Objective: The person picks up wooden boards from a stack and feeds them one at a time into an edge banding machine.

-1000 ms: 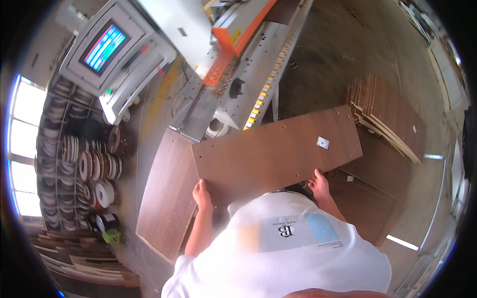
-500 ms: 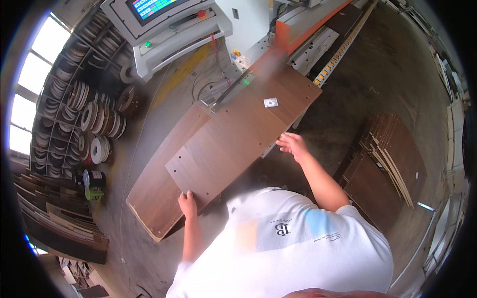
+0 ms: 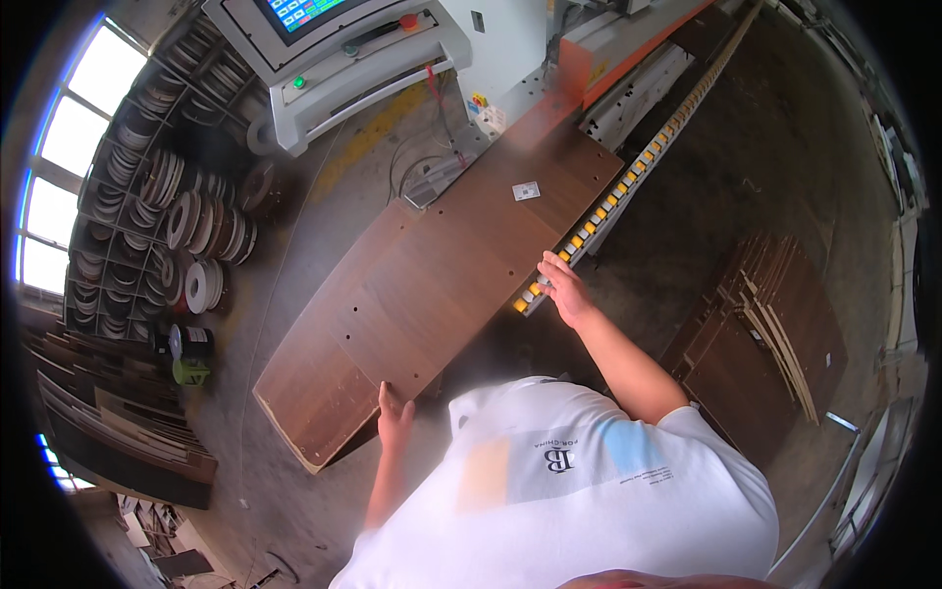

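A brown wood-grain panel (image 3: 451,260) with small drilled holes and a white label (image 3: 526,190) lies flat, partly over a second brown board (image 3: 314,393). Beside its near left corner is my left hand (image 3: 394,420), fingers stretched out, at most touching the edge. My right hand (image 3: 566,294) is open at the panel's near right edge, fingers spread over a rail with yellow rollers (image 3: 589,228). Whether its fingertips touch the panel or the rail is unclear. The panel's far end meets an orange and grey machine (image 3: 613,64).
A control console (image 3: 373,79) with a screen stands at the far left. Shelves of edging rolls (image 3: 186,221) line the left side, above stacked boards (image 3: 118,422). More brown panels with thin strips (image 3: 760,334) are piled at right.
The panel has shifted a little away from me and left, off the roller rail, whose yellow rollers now show. My left hand has let go of the panel's edge. My right-hand fingers have spread.
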`<state>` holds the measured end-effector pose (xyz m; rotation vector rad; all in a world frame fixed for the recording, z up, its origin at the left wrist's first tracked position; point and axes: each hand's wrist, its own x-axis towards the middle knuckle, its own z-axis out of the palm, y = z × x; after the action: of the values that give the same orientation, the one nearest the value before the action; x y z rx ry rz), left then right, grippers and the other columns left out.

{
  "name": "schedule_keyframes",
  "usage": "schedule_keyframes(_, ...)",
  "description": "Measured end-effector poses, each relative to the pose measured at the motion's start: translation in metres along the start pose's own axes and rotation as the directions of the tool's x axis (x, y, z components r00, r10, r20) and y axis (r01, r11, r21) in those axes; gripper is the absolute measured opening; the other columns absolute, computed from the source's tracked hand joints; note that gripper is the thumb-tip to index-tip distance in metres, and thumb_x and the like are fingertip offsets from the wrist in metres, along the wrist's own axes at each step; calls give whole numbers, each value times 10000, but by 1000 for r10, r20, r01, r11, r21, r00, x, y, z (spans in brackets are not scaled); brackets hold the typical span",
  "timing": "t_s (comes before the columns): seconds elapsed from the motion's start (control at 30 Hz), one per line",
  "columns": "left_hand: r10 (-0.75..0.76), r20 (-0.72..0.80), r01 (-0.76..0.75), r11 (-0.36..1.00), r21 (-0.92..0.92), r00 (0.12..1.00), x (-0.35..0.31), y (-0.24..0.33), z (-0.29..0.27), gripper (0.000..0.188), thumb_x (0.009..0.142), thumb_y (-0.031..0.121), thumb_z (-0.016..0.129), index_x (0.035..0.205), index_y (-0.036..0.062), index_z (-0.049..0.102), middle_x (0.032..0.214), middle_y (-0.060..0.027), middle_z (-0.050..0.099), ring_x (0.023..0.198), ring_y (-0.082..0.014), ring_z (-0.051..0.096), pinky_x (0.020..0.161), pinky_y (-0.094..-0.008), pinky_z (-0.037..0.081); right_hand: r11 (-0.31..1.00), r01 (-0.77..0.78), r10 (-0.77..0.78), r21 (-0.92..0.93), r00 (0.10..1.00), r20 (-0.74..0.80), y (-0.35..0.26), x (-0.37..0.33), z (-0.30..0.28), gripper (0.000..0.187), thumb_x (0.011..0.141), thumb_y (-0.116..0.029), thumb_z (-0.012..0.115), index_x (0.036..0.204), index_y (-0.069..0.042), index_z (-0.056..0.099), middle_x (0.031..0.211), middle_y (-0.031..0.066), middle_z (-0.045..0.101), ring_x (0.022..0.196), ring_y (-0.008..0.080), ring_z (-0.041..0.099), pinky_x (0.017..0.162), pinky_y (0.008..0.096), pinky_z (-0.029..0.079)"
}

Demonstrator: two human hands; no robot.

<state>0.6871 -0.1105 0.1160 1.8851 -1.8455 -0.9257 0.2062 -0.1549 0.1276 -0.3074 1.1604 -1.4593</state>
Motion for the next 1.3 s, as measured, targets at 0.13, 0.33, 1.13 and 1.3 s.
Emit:
schedule_keyframes(0.13,-54,-9,52,986,-159,999,-2,6,5,759,900,132,673,1558,179,299,788,-38,632,632,-98,536,583,-259,452,998,19,-19,52,1000,12,0,0,3,686,988,-385,589,1535,-59,334,1566,102,335,1442,218,311,1074,409,363)
schedule_keyframes(0.33,-201,94,219,944,-246,975,4,23,12,796,870,205,684,1560,191,287,1253,-141,682,1115,-216,668,936,-322,511,995,40,-39,87,999,-13,-8,9,-4,639,1002,-398,552,1534,-102,358,1578,97,327,1477,246,273,1079,422,356)
schedule_keyframes(1.13,79,291,29,937,-349,953,62,140,96,834,912,130,682,1590,151,197,734,-3,501,640,-90,504,596,-251,449,998,63,-63,-5,992,-110,-42,-12,-85,577,1022,-476,476,1419,-58,485,1427,83,561,1272,207,550,1007,372,442)
schedule_keyframes(1.3,238,321,-131,938,-322,917,84,160,120,831,905,148,701,1580,133,217,787,-38,578,710,-155,593,689,-301,513,951,-273,197,-145,898,-394,56,-139,-164,480,984,-489,556,1302,-131,591,1297,40,655,1090,159,634,870,335,500)
